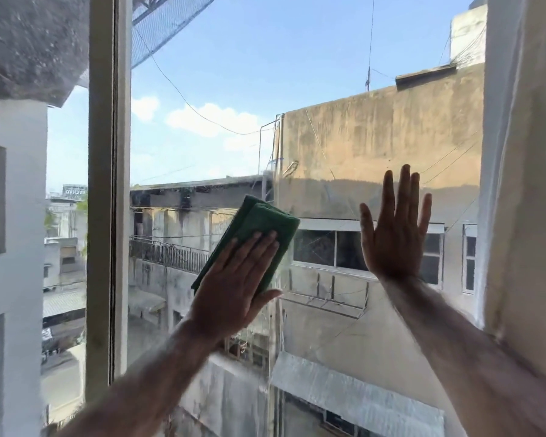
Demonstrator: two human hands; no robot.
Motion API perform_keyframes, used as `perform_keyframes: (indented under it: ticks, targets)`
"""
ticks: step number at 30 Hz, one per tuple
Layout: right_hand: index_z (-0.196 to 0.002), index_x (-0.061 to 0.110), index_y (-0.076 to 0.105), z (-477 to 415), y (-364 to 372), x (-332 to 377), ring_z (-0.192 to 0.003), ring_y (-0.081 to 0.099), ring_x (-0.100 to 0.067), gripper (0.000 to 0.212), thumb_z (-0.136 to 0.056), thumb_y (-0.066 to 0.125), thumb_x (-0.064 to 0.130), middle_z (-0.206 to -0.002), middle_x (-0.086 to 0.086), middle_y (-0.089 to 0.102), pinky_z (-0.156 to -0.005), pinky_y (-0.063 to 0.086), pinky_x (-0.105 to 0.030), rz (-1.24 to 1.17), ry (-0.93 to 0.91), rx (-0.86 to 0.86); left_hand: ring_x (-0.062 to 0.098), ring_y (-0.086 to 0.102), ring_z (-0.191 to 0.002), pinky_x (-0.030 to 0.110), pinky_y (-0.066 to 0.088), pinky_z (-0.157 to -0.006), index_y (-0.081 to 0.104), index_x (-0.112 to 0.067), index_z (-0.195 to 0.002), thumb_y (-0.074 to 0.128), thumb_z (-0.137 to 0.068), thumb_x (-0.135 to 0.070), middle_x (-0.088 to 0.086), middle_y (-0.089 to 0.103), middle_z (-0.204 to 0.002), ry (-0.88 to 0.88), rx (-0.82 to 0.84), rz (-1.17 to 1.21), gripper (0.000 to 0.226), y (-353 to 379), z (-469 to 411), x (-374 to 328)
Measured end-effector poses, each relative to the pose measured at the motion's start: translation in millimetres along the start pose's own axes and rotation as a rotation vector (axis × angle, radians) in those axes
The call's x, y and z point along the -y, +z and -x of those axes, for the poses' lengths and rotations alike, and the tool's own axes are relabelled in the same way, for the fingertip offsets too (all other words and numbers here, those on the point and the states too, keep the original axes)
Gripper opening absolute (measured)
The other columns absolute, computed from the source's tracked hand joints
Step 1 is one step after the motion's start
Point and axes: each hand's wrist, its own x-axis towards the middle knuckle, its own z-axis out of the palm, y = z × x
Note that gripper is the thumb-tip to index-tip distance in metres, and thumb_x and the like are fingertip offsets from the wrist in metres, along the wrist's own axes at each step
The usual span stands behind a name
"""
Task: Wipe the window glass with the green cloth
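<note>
Up against the window glass (pixel 221 74), the left hand (pixel 234 279) presses the green cloth (pixel 259 225) with straight, close-set fingers, while the right hand (pixel 394 234) rests flat beside it, fingers spread wide. Folded and tilted, the cloth sits mid-pane. A pale frame post (pixel 106 184) stands left, a curtain (pixel 511 152) right.

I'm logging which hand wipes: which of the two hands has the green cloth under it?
The left hand, pressing flat on the folded green cloth against the window glass; the right hand is bare, fingers spread.
</note>
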Motion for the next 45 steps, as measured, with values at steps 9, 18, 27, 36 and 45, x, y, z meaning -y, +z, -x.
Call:
perform_keyframes:
  ticks: [9, 18, 27, 36, 45]
  targets:
    - [-0.171, 0.012, 0.015, 0, 2, -5, -0.169, 0.009, -0.03, 0.07, -0.114, 0.024, 0.052, -0.18, -0.015, 0.008, -0.135, 0.013, -0.059, 0.01, -0.013, -0.007, 0.032, 0.019, -0.162, 0.054, 0.018, -0.131, 0.023, -0.002, -0.163, 0.02, -0.107, -0.062, 0.016, 0.023, -0.173, -0.398, -0.125, -0.022, 0.082, -22, -148, 43]
    - [-0.171, 0.012, 0.012, 2, 3, -6, -0.169, 0.007, -0.03, 0.072, -0.113, 0.023, 0.053, -0.181, -0.015, 0.005, -0.136, 0.011, -0.058, 0.023, -0.014, 0.009, 0.034, 0.025, -0.159, 0.061, 0.034, -0.123, 0.029, -0.002, -0.161, 0.033, -0.105, -0.067, 0.017, 0.025, -0.171, -0.074, 0.042, -0.037, 0.086, -9, 6, 32]
    - [-0.171, 0.011, 0.014, 0, 4, -3, -0.168, 0.01, -0.031, 0.072, -0.113, 0.02, 0.053, -0.18, -0.016, 0.008, -0.136, 0.012, -0.058, 0.013, -0.02, -0.02, 0.032, 0.014, -0.163, 0.052, 0.011, -0.133, 0.02, 0.0, -0.163, 0.009, -0.1, -0.07, 0.018, 0.017, -0.174, -0.42, -0.086, 0.004, 0.094, -28, -156, 32]
    - [-0.171, 0.011, 0.015, 0, 4, -2, -0.168, 0.011, -0.031, 0.07, -0.114, 0.025, 0.051, -0.18, -0.016, 0.01, -0.135, 0.014, -0.059, 0.009, -0.007, -0.021, 0.034, 0.026, -0.159, 0.057, 0.03, -0.126, 0.031, -0.001, -0.161, 0.031, -0.104, -0.069, 0.018, 0.028, -0.17, -0.018, -0.003, -0.067, 0.089, -16, -62, 28]
    - [-0.171, 0.011, 0.018, 0, 4, -4, -0.168, 0.012, -0.032, 0.07, -0.114, 0.03, 0.049, -0.18, -0.017, 0.012, -0.134, 0.017, -0.06, -0.004, -0.007, -0.03, 0.032, 0.022, -0.161, 0.053, 0.02, -0.131, 0.028, -0.003, -0.162, 0.025, -0.104, -0.067, 0.016, 0.025, -0.172, -0.166, -0.037, 0.007, 0.086, -26, -134, 3]
